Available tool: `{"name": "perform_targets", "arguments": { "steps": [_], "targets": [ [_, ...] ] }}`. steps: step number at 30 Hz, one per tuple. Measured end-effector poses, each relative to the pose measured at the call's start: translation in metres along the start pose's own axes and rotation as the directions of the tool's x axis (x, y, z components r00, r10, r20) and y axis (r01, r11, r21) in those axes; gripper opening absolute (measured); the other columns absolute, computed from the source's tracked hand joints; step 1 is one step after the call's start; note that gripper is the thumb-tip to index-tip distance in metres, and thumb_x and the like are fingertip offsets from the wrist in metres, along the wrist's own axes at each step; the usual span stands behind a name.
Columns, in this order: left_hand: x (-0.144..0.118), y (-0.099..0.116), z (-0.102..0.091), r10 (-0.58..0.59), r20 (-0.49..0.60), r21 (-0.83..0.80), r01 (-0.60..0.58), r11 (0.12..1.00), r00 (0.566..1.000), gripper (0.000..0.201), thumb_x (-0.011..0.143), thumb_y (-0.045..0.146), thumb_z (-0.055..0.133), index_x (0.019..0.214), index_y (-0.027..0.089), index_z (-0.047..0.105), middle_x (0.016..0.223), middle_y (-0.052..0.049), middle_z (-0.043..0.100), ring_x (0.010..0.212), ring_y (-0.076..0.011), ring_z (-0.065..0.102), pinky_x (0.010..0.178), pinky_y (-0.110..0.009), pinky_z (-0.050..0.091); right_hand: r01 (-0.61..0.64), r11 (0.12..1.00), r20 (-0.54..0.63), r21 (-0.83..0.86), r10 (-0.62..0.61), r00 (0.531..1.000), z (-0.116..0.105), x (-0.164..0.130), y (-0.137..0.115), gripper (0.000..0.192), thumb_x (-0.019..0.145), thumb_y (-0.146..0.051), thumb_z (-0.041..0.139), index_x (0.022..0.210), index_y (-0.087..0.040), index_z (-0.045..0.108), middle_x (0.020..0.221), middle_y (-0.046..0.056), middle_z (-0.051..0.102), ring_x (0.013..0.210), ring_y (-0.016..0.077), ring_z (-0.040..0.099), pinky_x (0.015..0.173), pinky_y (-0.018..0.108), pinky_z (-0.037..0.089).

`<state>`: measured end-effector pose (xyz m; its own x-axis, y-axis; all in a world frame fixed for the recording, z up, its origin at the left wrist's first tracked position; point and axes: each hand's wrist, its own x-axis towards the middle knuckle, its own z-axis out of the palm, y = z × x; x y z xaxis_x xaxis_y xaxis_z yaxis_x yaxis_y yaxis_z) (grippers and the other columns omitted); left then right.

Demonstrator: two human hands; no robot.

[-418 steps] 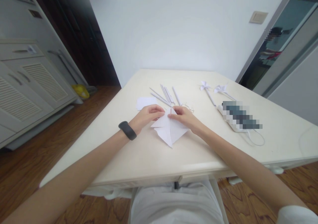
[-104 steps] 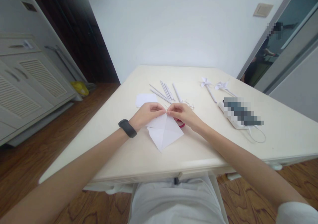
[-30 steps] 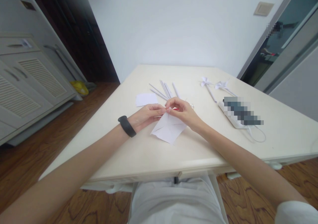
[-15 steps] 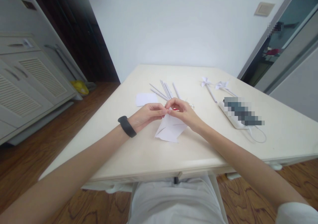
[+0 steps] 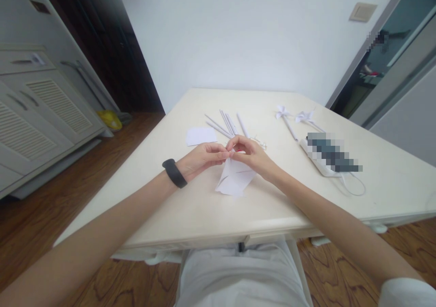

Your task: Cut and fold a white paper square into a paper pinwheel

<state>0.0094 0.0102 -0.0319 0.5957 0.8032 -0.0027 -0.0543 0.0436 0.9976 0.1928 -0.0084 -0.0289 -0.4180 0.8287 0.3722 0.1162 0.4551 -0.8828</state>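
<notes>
A folded white paper sheet (image 5: 235, 180) is pinched at its upper corner by both hands near the middle of the cream counter (image 5: 190, 207). The left hand (image 5: 200, 158) is closed on the corner from the left, with thumb and fingers pressed together; a black wristband (image 5: 174, 173) is worn on that wrist. The right hand (image 5: 250, 155) is closed on the same corner from the right, so that the fingertips of both hands meet. The lower part of the sheet hangs down and rests on the counter, partly raised and creased. A small red item (image 5: 240, 151) is glimpsed under the right hand; its nature cannot be determined.

Farther away, just beyond the hands, a group of rolled white paper sticks (image 5: 225, 125) is laid on the counter. To the left of these, a flat white paper square (image 5: 200, 136) is placed. At the far right, two finished white paper pinwheels (image 5: 296, 118) on sticks are laid side by side. Nearer on the right, a white device (image 5: 323, 164) with a blurred upper face is positioned, and a white cable (image 5: 352, 186) is looped beside it.
</notes>
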Motion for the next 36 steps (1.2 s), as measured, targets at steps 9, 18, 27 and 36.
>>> {"name": "perform_targets", "arguments": {
  "steps": [9,18,27,36],
  "targets": [
    [0.0004,-0.0021,0.0000,0.000,-0.003,-0.003,0.000,1.000,1.000,0.015,0.073,0.030,0.068,0.073,0.015,0.064,0.077,-0.003,0.060,0.077,-0.0146,0.054,0.075,-0.030,0.039,-0.011,1.000,0.012,0.018,0.011,1.000,-0.0011,-0.0011,-0.0034,0.013,0.078,-0.030,0.059,0.085,-0.020,0.056,0.082,0.000,0.057,0.077,0.0140,0.053,0.068,0.027,0.039],
    [0.0007,-0.0015,0.0038,-0.018,-0.033,-0.038,0.017,0.999,0.999,0.016,0.072,0.029,0.069,0.073,0.014,0.065,0.076,-0.002,0.060,0.075,-0.0123,0.053,0.075,-0.028,0.038,-0.037,0.997,0.036,0.071,0.035,0.999,-0.0014,0.0001,-0.0021,0.007,0.079,-0.021,0.053,0.086,-0.020,0.054,0.084,0.001,0.057,0.077,0.0144,0.053,0.068,0.027,0.039],
    [0.0013,-0.0024,0.0001,-0.010,-0.041,-0.014,0.010,1.000,0.999,0.015,0.070,0.029,0.071,0.069,0.014,0.066,0.071,0.000,0.058,0.071,-0.0113,0.050,0.071,-0.027,0.036,-0.061,0.994,0.051,0.096,0.057,0.997,-0.0001,-0.0017,-0.0021,0.008,0.078,-0.020,0.055,0.086,-0.020,0.054,0.079,-0.001,0.055,0.071,0.0126,0.051,0.062,0.025,0.036],
    [0.0019,-0.0034,-0.0026,0.004,0.020,0.040,-0.005,0.999,1.000,0.014,0.072,0.027,0.070,0.068,0.014,0.064,0.076,-0.002,0.060,0.079,-0.0142,0.054,0.075,-0.028,0.037,-0.096,0.988,0.084,0.121,0.086,0.993,0.0010,-0.0029,-0.0016,0.014,0.077,-0.030,0.060,0.085,-0.020,0.053,0.077,-0.001,0.054,0.068,0.0125,0.050,0.056,0.023,0.035]
  ]
}}
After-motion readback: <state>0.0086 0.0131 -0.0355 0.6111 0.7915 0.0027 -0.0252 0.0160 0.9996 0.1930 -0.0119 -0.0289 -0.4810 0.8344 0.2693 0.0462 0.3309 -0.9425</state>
